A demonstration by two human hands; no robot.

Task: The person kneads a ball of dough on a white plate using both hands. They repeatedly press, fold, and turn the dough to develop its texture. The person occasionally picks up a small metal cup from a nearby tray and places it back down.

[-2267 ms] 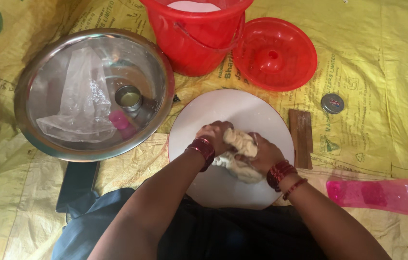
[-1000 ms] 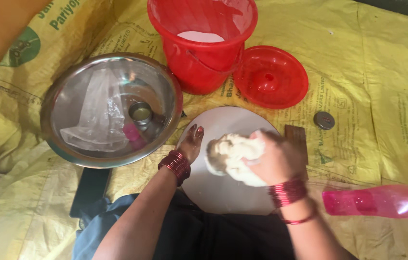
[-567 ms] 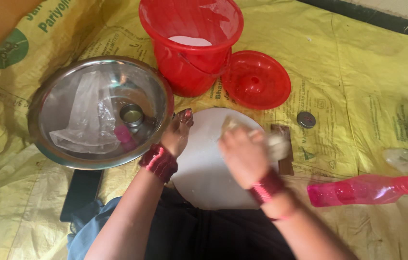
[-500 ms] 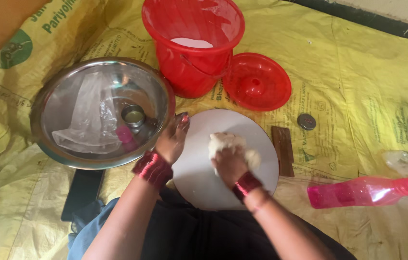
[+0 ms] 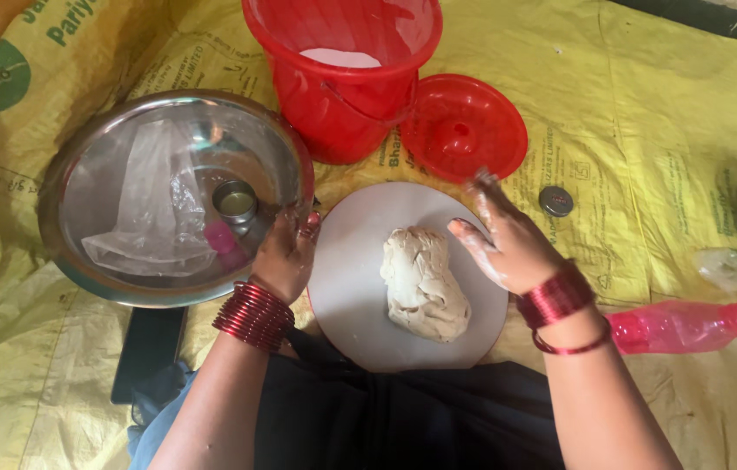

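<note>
The right hand hovers open over the right edge of the board, fingers spread and dusted with flour, holding nothing and just clear of the dough. The left hand is curled at the board's left edge, beside the basin's rim; whether it grips anything cannot be told.

Under everything lies a yellow sheet. The steel basin sits at the left, with a clear plastic bag, a small steel cup and a pink piece inside. The red bucket stands at the far middle, white flour showing in it. Its red lid lies to its right, touching the board's far edge. The round white board is near the middle, in front of the lap.

The dough rests on the board, right of centre, an elongated lump. Its long axis runs from far-left to near-right, the broader end nearest the person.

A pink bottle lies on its side at the near right, long axis left to right. A small dark cap sits right of the board.
</note>
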